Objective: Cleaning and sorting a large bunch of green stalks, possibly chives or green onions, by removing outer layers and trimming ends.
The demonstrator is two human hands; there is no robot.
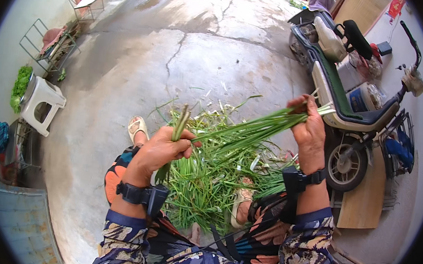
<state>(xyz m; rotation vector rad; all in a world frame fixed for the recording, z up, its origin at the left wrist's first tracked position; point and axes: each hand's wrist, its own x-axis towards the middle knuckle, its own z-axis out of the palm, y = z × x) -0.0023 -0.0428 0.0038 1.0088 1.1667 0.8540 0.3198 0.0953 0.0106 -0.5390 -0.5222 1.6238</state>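
My right hand is closed around a bunch of long green leafy stalks with pale stem ends, which look like garlic chives. The bunch slants down leftward, its leaf ends reaching the fingertips of my left hand. A small bundle of duller, folded stalks stands up out of that left fist, and its lower part hangs below the palm. Beneath both hands a loose heap of green leaves and trimmings spreads over the concrete floor between my feet. More green stalks lie by my right wrist.
An electric scooter is parked at the right, near a wooden board. On the left stand a white plastic stool with a metal basin and leafy greens, and a metal rack. Cracked concrete stretches ahead.
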